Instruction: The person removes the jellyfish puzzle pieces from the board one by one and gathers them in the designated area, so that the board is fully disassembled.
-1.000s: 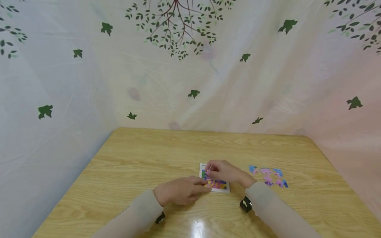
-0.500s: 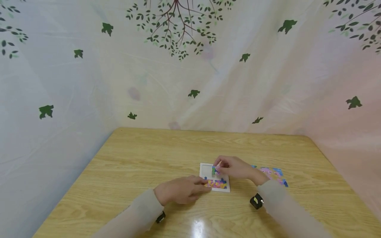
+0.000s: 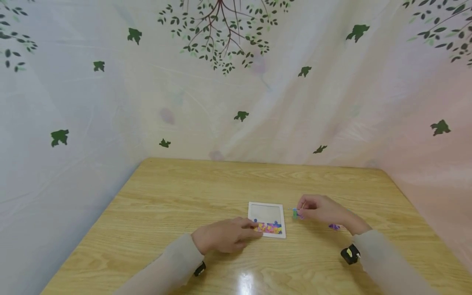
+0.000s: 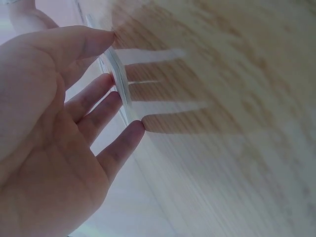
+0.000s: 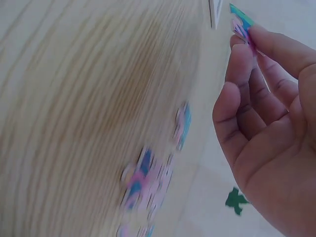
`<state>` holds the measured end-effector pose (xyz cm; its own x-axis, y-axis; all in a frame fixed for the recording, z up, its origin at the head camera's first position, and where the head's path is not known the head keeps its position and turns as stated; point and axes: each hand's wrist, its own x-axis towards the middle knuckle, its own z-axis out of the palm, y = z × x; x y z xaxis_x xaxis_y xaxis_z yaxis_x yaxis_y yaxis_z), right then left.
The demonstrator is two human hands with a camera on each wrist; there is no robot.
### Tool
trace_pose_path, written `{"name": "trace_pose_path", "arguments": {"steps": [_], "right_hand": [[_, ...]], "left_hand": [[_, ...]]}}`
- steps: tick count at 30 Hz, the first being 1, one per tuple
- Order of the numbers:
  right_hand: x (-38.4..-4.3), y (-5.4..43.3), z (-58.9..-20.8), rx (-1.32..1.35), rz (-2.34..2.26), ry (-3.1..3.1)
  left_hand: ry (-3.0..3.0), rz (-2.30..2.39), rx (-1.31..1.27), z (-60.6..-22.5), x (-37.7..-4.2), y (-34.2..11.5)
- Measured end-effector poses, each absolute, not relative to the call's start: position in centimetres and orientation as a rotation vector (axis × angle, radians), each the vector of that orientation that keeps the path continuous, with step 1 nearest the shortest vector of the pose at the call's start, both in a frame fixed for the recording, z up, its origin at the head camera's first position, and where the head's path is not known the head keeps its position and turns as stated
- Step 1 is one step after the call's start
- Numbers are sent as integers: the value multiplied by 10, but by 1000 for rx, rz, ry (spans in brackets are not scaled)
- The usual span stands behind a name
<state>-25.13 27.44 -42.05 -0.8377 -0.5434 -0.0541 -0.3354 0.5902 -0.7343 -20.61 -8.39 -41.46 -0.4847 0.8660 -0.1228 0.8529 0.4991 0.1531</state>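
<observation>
1. We rest our left hand [image 3: 225,235], fingers loosely extended, against the white tray [image 3: 284,221].
2. Our right hand [image 3: 322,209] pinches a puzzle piece [image 3: 295,213] just right of the tray.
3. Fitted pieces [image 3: 271,228] line the tray's near side.
4. We see loose pieces [image 5: 143,182] on the wooden table [image 3: 184,192].

No text, label, brand, number or sign legible in any view. On the small, boxy black device [image 3: 350,254] beside the right beige fabric sleeve [image 3: 387,258], visible in the head view only, just a pale yellow mark [image 3: 349,253], too small to make out as a letter, number or symbol.
</observation>
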Motion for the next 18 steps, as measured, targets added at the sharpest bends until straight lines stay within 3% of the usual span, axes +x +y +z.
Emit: {"name": "trace_pose_path", "arguments": {"steps": [18], "right_hand": [[-236,317,-429,-651,-1006,2621]], "left_hand": [[2542,146,1466,-417,-207,-85]]}}
